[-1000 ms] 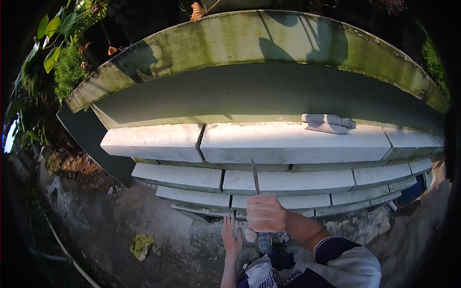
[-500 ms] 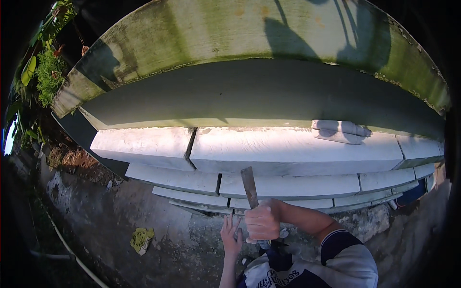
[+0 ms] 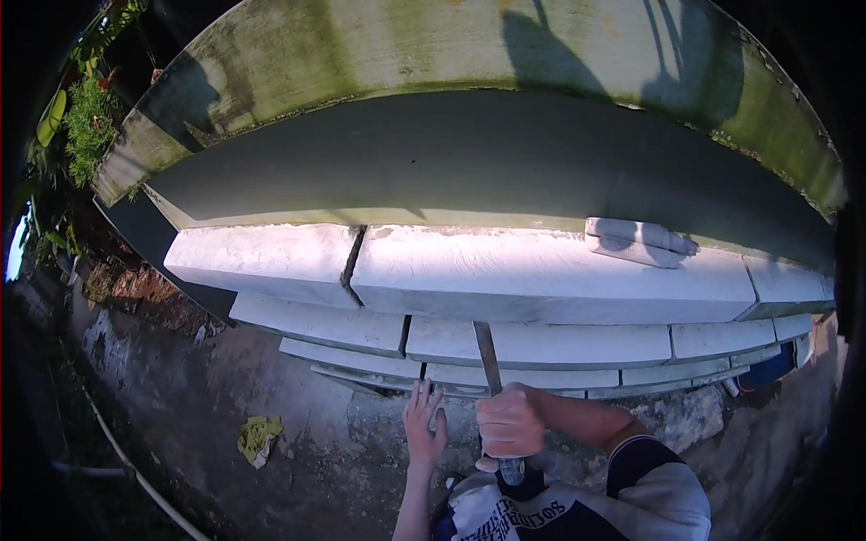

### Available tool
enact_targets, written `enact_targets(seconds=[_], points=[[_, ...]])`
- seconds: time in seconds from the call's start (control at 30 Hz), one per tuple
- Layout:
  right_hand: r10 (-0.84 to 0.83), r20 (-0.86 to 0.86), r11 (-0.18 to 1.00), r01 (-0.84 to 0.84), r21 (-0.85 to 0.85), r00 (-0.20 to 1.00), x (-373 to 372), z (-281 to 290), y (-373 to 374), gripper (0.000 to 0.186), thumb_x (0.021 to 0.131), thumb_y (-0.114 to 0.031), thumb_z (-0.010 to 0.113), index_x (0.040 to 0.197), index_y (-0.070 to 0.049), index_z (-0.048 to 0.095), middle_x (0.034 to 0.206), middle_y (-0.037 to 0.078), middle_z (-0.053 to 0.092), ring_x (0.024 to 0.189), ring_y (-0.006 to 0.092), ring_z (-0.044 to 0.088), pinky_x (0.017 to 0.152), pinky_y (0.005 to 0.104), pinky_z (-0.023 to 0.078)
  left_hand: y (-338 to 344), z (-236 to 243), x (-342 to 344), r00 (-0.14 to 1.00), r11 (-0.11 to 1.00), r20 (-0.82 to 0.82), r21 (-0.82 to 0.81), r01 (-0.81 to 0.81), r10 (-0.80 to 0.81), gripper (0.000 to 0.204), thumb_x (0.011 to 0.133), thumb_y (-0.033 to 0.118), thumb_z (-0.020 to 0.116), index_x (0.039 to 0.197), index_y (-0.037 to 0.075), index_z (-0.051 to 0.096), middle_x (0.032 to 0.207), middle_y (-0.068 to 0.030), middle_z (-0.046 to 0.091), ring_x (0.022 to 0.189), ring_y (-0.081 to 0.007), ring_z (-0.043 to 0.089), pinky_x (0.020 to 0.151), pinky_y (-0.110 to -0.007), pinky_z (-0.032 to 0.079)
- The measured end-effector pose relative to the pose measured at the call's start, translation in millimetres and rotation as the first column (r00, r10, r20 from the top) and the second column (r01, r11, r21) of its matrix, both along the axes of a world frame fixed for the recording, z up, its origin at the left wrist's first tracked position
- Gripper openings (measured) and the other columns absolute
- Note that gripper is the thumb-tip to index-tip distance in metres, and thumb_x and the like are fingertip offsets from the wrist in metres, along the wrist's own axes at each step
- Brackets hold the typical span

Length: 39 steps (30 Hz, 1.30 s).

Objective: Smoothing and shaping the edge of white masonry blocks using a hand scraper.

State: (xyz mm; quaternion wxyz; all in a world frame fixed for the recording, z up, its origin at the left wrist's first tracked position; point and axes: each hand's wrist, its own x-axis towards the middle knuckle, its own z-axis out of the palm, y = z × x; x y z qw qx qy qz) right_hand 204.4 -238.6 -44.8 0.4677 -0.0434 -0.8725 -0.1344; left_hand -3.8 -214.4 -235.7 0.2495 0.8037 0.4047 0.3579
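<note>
My right hand (image 3: 510, 419) is closed round the handle of a tool with a long, flat metal blade (image 3: 486, 352), which points up toward the stepped white slabs. Lower left of it, my left hand (image 3: 424, 424) is raised with fingers apart and empty, in front of the lower slabs (image 3: 352, 361). Behind the blade's tip runs the top row of white blocks (image 3: 541, 279), split by dark joints. A whitish, elongated bundle (image 3: 636, 239), cloth or moulded pieces, I cannot tell which, lies on that row at the right.
A mossy, curved concrete ledge (image 3: 415, 54) overhangs a grey-green wall (image 3: 433, 162). Plants (image 3: 90, 135) grow at the left. On the stained ground lie a crumpled yellow-green cloth (image 3: 259, 440) and a pale pipe (image 3: 135, 478). Something blue (image 3: 767, 361) is at the right.
The blade has turned to show its flat face and now leans left at the tip, a little lower than a second ago. My left hand has shifted slightly left and up. The view has shifted.
</note>
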Motion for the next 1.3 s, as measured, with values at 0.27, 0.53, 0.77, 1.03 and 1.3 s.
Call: enact_targets(seconds=[0.27, 0.53, 0.77, 1.03, 1.3], points=[[0.110, -0.173, 0.954, -0.153, -0.258, 0.979, 1, 34, -2, 0.028, 0.091, -0.006, 0.065, 0.066, -0.002, 0.052, 0.067, 0.006, 0.049, 0.054, 0.0221, 0.052, 0.053, 0.0358, 0.047, 88, 128, -5, 0.954, 0.707, 0.287, 0.656, -0.264, 0.090, 0.046, 0.081, -0.008, 0.063, 0.123, 0.011, 0.066, 0.145, -0.0248, 0.054, 0.136, -0.0368, 0.051, 0.105, -0.045, 0.041], [0.090, -0.087, 0.912, -0.117, -0.394, 0.992, 21, 60, -32, 0.023, 0.089, -0.002, 0.069, 0.071, 0.000, 0.054, 0.071, 0.010, 0.053, 0.062, 0.0273, 0.059, 0.059, 0.0390, 0.052, 163, 209, 47, 0.961, 0.586, 0.272, 0.771, -0.251, 0.053, 0.034, 0.095, 0.027, 0.046, 0.114, 0.013, 0.071, 0.127, -0.0094, 0.068, 0.121, -0.0269, 0.060, 0.108, -0.041, 0.034], [0.168, -0.415, 0.883, -0.324, -0.340, 0.894, 18, 58, -38, 0.032, 0.093, -0.004, 0.065, 0.065, 0.001, 0.052, 0.060, 0.008, 0.052, 0.050, 0.0250, 0.055, 0.052, 0.0395, 0.050, 174, 206, 51, 0.945, 0.531, 0.325, 0.794, -0.298, 0.043, 0.044, 0.098, 0.035, 0.036, 0.107, 0.014, 0.073, 0.112, -0.0017, 0.075, 0.104, -0.0218, 0.066, 0.101, -0.038, 0.036], [-0.020, -0.509, 0.778, -0.306, -0.548, 0.860, 3, 59, -19, 0.043, 0.098, -0.009, 0.059, 0.058, -0.003, 0.048, 0.054, 0.007, 0.050, 0.043, 0.0226, 0.048, 0.047, 0.0378, 0.045, 173, 207, 50, 0.943, 0.564, 0.332, 0.774, -0.288, 0.026, 0.044, 0.099, 0.033, 0.035, 0.108, 0.013, 0.073, 0.113, -0.0015, 0.075, 0.107, -0.0217, 0.066, 0.102, -0.037, 0.036], [-0.030, -0.534, 0.844, -0.265, -0.466, 0.845, -1, 61, -18, 0.033, 0.088, 0.006, 0.058, 0.058, 0.002, 0.046, 0.058, 0.008, 0.043, 0.046, 0.0245, 0.046, 0.048, 0.0369, 0.043, 169, 204, 42, 0.958, 0.597, 0.286, 0.768, -0.230, 0.001, 0.042, 0.098, 0.031, 0.037, 0.111, 0.013, 0.073, 0.115, -0.0011, 0.074, 0.109, -0.0210, 0.065, 0.104, -0.037, 0.035]])
